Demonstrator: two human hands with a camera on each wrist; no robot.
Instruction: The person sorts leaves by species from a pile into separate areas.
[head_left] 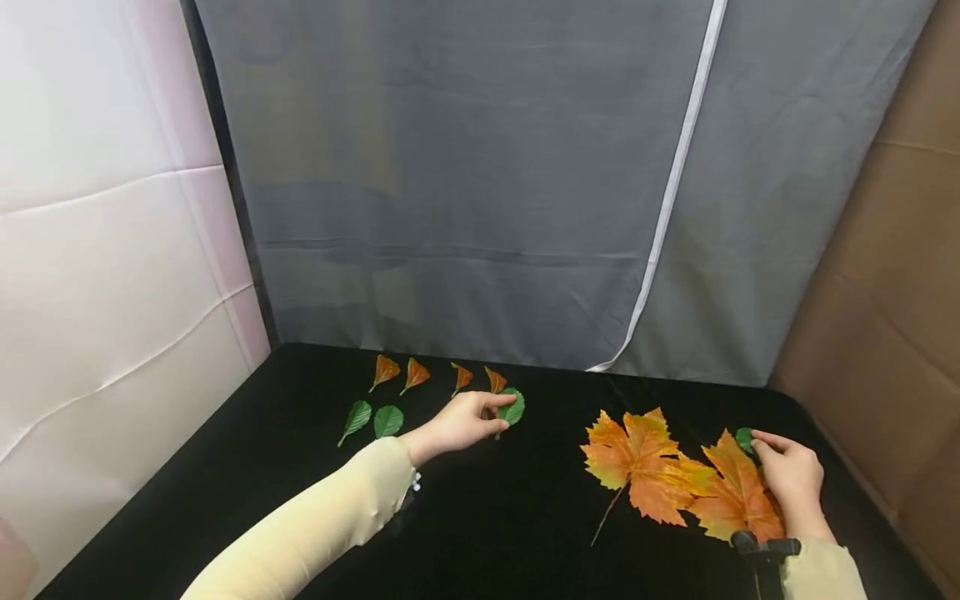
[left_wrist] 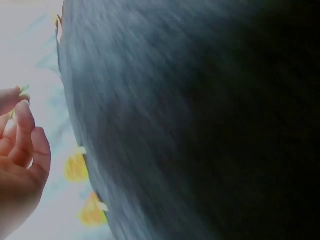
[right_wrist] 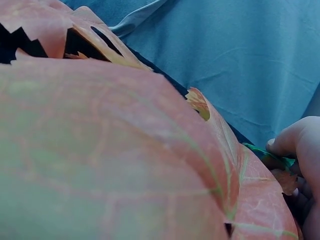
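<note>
Left hand (head_left: pixel 467 422) is out over the middle of the black table (head_left: pixel 487 517), thumb and forefinger pinching a small green oval leaf (head_left: pixel 513 407) just below a row of four little orange fan-shaped leaves (head_left: pixel 436 375). Two more small green leaves (head_left: pixel 372 420) lie to its left. Over at the lower right, the right hand (head_left: pixel 791 477) rests on a pair of big orange maple leaves (head_left: pixel 675 479), its fingertips curled onto another small dark-green leaf (head_left: pixel 745 438) at their top edge. Grey cloth (head_left: pixel 480 183) hangs behind.
</note>
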